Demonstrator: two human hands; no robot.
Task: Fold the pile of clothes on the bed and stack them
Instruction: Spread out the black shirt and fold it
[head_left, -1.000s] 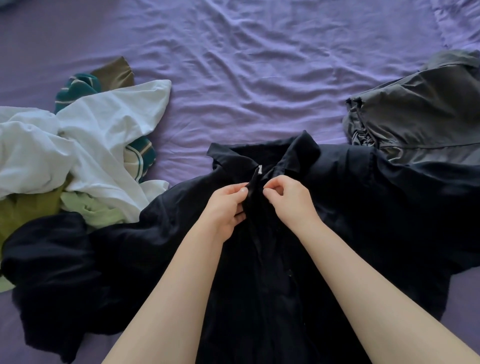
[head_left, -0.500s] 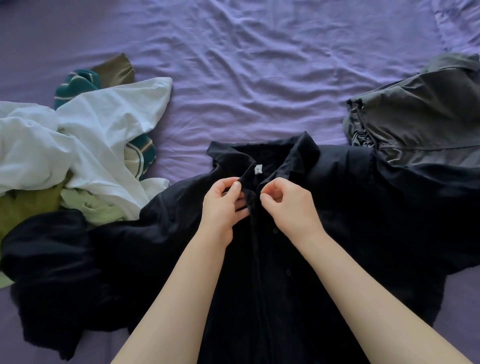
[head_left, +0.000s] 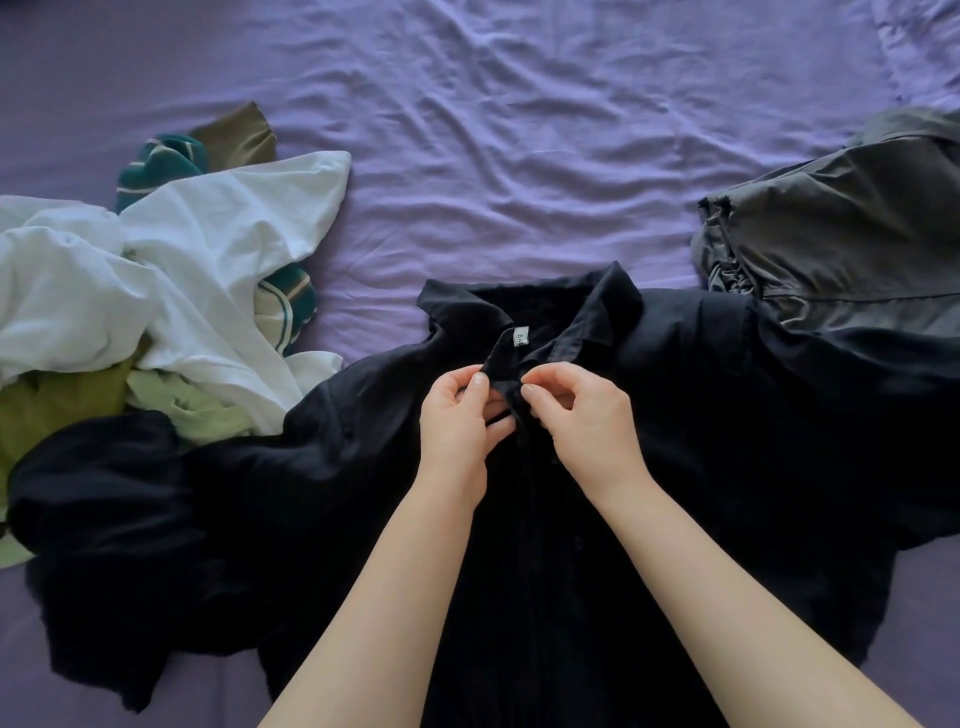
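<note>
— What are the hands doing?

— The left hand (head_left: 460, 415) pinches the front edge of the black shirt (head_left: 675, 467) just below the collar (head_left: 519, 322), thumb and fingers curled on the cloth. The right hand (head_left: 582, 415) pinches the opposite front edge, its fingertips nearly touching the left thumb. Both are clamped on the shirt.

— And the shirt itself?

— Spread flat on the purple bed (head_left: 519, 130), front up, collar pointing away from the person. A white label (head_left: 520, 336) shows inside the neck, just above the hands. One sleeve runs off to the left of the collar, bunched and dark; the other runs to the right.

— Anything in a basket or box?

— No container shows; everything lies loose on the sheet.

— What lies around the shirt?

— Left of the collar is the unfolded pile: a white garment (head_left: 182, 260) on top, a teal striped piece (head_left: 161, 166) and a brown piece (head_left: 234, 132) poking out behind it, pale green cloth (head_left: 187, 410) and olive cloth (head_left: 57, 400) beneath. The shirt's left sleeve touches that pile. Right of the collar sits a grey garment (head_left: 841, 223), its near edge overlapping the shirt's shoulder.
</note>
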